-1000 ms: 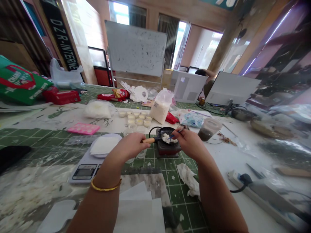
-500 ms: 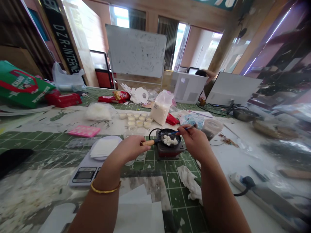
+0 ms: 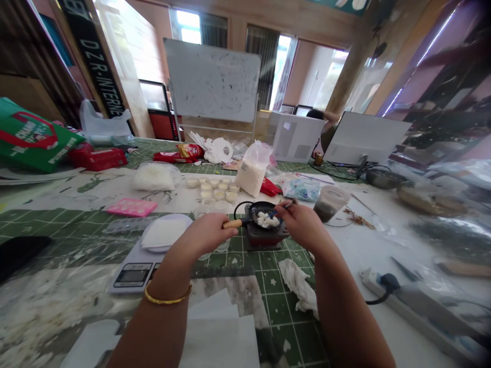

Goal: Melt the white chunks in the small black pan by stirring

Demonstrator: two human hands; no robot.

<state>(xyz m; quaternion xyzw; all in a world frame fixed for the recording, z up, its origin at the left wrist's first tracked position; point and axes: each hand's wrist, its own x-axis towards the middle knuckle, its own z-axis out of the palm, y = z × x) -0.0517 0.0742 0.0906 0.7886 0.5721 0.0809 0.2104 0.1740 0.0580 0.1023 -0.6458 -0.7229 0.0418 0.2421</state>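
My left hand [image 3: 205, 236] is shut around the wooden handle [image 3: 232, 223] of a miniature black frying pan [image 3: 264, 208]. The pan sits on a small dark red and black tabletop burner [image 3: 266, 238]. White lumps [image 3: 263, 220] lie inside the pan. My right hand [image 3: 303, 226] pinches a thin blue utensil [image 3: 280, 210], and its tip reaches down into the pan near the lumps. The hand itself is just right of the pan's rim.
Nearby stand a digital kitchen scale [image 3: 132, 276], white sheets on a plate [image 3: 165, 231], small cups of white contents [image 3: 217, 190], a bag of white powder [image 3: 250, 174], a plastic tub with dark contents [image 3: 329, 202], crumpled tissue [image 3: 297, 283] and a power strip [image 3: 378, 281]. A person [image 3: 322, 122] sits beyond white boxes.
My right hand has come back down and left, bringing the utensil's tip from above the pan's right rim into the pan. My left hand and the pan have stayed nearly still.
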